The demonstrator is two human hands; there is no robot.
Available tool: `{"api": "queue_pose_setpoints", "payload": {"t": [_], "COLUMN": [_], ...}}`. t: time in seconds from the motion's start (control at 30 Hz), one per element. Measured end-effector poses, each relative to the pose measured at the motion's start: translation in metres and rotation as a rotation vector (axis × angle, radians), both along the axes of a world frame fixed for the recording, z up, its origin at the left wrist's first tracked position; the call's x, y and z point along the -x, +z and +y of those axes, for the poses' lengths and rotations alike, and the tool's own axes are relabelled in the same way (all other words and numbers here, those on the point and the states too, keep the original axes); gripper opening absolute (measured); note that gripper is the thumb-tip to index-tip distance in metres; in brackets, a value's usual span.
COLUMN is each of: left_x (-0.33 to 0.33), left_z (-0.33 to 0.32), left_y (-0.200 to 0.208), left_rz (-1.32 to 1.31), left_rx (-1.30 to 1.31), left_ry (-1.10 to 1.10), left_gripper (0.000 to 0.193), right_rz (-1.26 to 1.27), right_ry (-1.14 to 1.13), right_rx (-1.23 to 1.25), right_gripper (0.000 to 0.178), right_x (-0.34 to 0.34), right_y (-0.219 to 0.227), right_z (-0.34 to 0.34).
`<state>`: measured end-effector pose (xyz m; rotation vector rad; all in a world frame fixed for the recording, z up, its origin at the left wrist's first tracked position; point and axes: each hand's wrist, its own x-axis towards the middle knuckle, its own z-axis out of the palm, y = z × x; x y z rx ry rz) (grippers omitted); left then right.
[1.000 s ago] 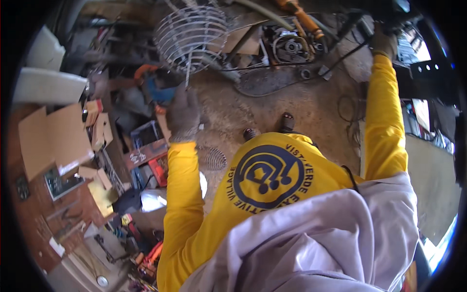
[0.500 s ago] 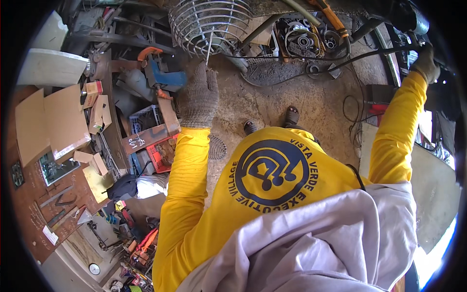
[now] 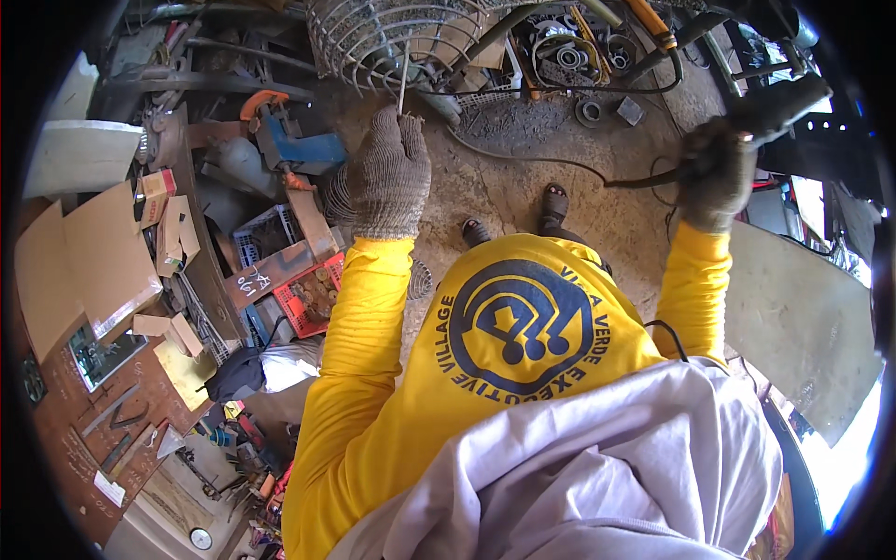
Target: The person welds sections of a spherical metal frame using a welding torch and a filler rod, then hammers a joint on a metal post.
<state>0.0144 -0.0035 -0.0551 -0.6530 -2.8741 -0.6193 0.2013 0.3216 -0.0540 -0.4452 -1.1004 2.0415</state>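
My left hand [image 3: 387, 177], in a grey knitted glove, is closed around the lower end of a thin pale welding rod [image 3: 404, 79]. The rod points away from me, and its upper part overlaps a rounded cage of metal bars [image 3: 345, 42]; I cannot tell whether they touch. On the right, my gloved right hand [image 3: 717, 182] grips a dark electrode holder [image 3: 782, 107] that points up and to the right. A black cable [image 3: 644, 179] runs to that hand from the left. The fingers of the right hand are partly blurred.
A blue clamp-like tool [image 3: 299, 140] with an orange part stands left of my left hand. A red crate [image 3: 297, 313] and cardboard boxes [image 3: 103, 243] lie farther left. Small metal parts [image 3: 571, 56] fill a container ahead. At right leans a grey panel [image 3: 793, 317].
My right hand has come back from the far right toward my body, now with the electrode holder in it, and the cable has shifted along. My left hand still holds the rod.
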Motion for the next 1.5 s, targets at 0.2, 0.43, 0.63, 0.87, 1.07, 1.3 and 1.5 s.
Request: {"api": "queue_pose_setpoints", "payload": {"t": [0.2,0.43,0.63,0.87,1.07,1.3,1.5], "left_x": [0.004,0.004,0.002,0.006,0.008,0.008,0.006], "left_z": [-0.001,-0.002,-0.004,-0.007,-0.008,-0.006,-0.004], "left_y": [0.001,0.003,-0.002,-0.012,-0.014,-0.012,-0.007], "left_rz": [-0.056,-0.048,-0.090,0.003,-0.029,-0.004,-0.037], "left_rx": [0.033,0.031,-0.003,0.059,0.013,0.039,0.034], "left_ry": [-0.015,-0.035,0.007,-0.031,-0.028,-0.046,-0.030], "left_gripper": [0.026,0.028,0.030,0.032,0.029,0.026,0.024], "right_rz": [-0.312,-0.274,-0.270,-0.343,-0.350,-0.392,-0.435], "right_ry": [0.069,0.329,0.517,0.455,0.454,0.410,0.442], "right_rx": [-0.093,-0.033,0.032,-0.055,-0.096,-0.185,-0.159], "right_gripper": [0.043,0.056,0.049,0.035,0.035,0.039,0.043], "right_x": [0.008,0.012,0.029,0.044,0.058,0.069,0.075], "right_y": [-0.031,-0.075,-0.088,-0.106,-0.118,-0.127,-0.129], "right_z": [-0.089,-0.121,-0.128,-0.143,-0.146,-0.149,-0.152]}}
